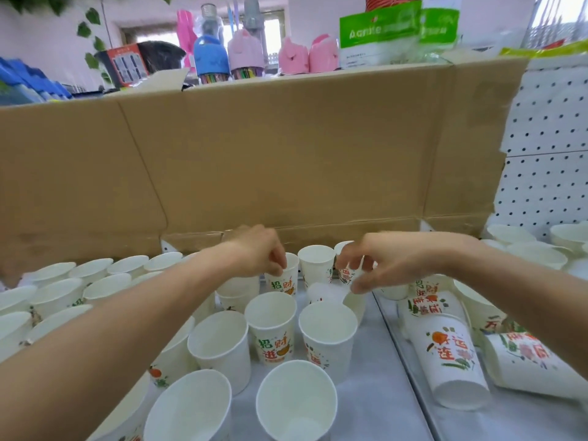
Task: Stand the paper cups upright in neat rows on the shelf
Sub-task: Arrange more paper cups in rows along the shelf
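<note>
- Your left hand [254, 253] reached to the back row in the middle of the frame, its grip pinching the rim of an upright printed cup [286, 283] between thumb and fingertip.
- Your right hand [391, 265] hung just right of it with its fingers curled at another back-row cup [345, 275]. Blur hid the contact, so I cannot tell whether that grip grasped it.
- One plain upright cup [316, 265] stood between your two hands, close to both.
- The cardboard wall [286, 154] rose right behind the back row, so you had little room beyond the cups.
- Upright paper cups [57, 294] packed the left of the shelf [366, 393] under your left forearm, rim to rim.
- Two large cups [296, 402] stood at the bottom edge of the frame, with a bare strip of shelf to their right.
- A metal seam [401, 338] ran diagonally down the lower right. Beyond it, a stack of fallen cups [451, 361] lay on its side, base toward you, near more tipped cups.
- The pegboard [547, 154] closed off the upper right.
</note>
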The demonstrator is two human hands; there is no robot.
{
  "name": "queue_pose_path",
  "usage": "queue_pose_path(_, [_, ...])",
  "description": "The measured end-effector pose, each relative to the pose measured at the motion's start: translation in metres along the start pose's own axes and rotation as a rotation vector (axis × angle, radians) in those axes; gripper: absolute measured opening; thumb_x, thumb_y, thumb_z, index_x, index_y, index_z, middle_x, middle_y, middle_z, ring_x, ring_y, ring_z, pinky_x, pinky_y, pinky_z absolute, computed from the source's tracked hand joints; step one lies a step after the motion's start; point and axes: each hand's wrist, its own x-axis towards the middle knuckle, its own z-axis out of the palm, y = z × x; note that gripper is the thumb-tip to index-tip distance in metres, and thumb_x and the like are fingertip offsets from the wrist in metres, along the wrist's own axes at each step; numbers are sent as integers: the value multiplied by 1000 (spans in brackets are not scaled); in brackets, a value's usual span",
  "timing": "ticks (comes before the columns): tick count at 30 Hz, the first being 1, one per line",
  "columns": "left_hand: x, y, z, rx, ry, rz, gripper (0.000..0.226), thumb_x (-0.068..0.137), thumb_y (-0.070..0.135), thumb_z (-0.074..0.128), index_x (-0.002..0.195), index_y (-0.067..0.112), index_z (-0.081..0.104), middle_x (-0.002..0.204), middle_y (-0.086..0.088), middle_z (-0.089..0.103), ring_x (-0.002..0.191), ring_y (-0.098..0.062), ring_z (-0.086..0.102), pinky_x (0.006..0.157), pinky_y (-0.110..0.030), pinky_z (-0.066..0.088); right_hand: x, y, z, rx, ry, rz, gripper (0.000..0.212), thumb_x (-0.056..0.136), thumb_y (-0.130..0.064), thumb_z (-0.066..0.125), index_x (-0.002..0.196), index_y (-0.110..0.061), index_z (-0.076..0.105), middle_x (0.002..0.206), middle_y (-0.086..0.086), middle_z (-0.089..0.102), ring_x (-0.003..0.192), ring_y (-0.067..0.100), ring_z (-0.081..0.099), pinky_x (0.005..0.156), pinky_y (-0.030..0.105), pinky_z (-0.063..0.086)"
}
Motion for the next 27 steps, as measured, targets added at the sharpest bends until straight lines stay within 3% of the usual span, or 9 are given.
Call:
queue_pose_path(2, [8,0,4,89,29,-21,17,82,39,71,99,39,72,106,16,70,96,-16,64,84,-36,54,9,-3,8,-3,-40,21,46,85,-52,61,127,-35,52,115,-14,57,100,8,56,85,27,47])
queue_pose_path(5, [7,5,0,169,76,19,25,87,39,65,113,36,66,114,14,66,105,-16,60,91,-35,47,19,-4,15,-29,-79,47,50,86,-56,57,129,-32,49,115,-14,54,102,11,53,88,28,45])
queue_pose_path(7, [0,16,-4,37,86,134,30,89,30,65,118,33,63,115,14,64,107,-11,58,90,-29,44,21,-1,12,-50,-104,39,44,90,-48,55,131,-32,49,115,-14,53,102,11,53,89,29,44])
queue_pose_path(10, [-16,40,-7,-164,-45,339,49,84,12,68,128,32,57,123,14,58,110,-4,51,94,-23,41,18,11,-3,28,-87,48,36,93,-35,55,129,-32,52,114,-12,59,101,10,58,92,30,46])
queue_pose_path(14, [-5,58,2,-141,-118,486,74,81,9,73,141,38,42,141,13,45,127,-6,41,106,-33,36,16,35,-15,26,37,97,34,94,-20,52,128,-25,57,119,-8,63,105,12,59,96,29,46])
queue_pose_path(17, [6,68,7,-144,-147,541,81,81,8,71,142,47,35,144,15,38,131,-8,36,107,-40,36,18,49,-13,11,81,106,34,94,-16,51,126,-24,59,115,-6,67,103,13,61,93,29,48])
queue_pose_path(20, [15,80,8,-50,-157,571,75,83,11,70,140,48,39,147,16,34,131,-10,35,105,-40,37,19,59,-11,26,151,107,35,94,-11,48,124,-25,61,116,-7,66,103,11,60,89,26,46])
queue_pose_path(23, [23,90,8,96,-111,604,55,85,13,69,131,38,54,146,11,37,126,-17,43,96,-40,43,16,65,-10,12,137,123,33,94,-12,47,119,-26,64,111,-12,65,96,8,57,83,22,43])
queue_pose_path(27, [32,93,12,181,-5,578,34,87,13,65,118,26,62,122,7,52,103,-23,56,75,-34,47,12,69,-13,6,111,144,19,92,-29,57,106,-27,70,104,-10,68,93,12,61,84,31,52])
